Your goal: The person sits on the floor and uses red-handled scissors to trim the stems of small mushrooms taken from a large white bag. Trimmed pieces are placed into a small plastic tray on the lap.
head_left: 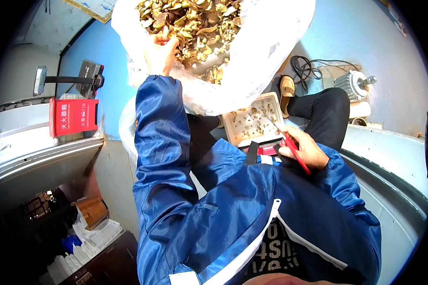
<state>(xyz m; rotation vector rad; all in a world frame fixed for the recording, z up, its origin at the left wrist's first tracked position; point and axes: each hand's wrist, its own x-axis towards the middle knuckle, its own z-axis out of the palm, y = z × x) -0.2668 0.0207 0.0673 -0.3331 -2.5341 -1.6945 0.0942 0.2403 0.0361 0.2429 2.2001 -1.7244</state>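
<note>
My left hand (161, 51) is at the left side of a large white plastic bag (260, 67), its bent fingers against a heap of dried mushroom pieces (199, 35). Whether a piece is pinched between those fingertips is too bright to tell. My right hand (305, 148) grips a red-handled tool (293, 149), whose slim metal end points over a white plastic tray (232, 133). Small mushroom bits (255, 115) lie scattered across the tray's bottom. The tray sits low in front of my body, just below the bag's edge.
On the left stand a red fire-extinguisher box (75, 117) and a scale with a raised display (89, 78). An electric motor (353, 85) and a coiled black cable (305, 73) are on the blue floor at right, near a shoe (287, 87).
</note>
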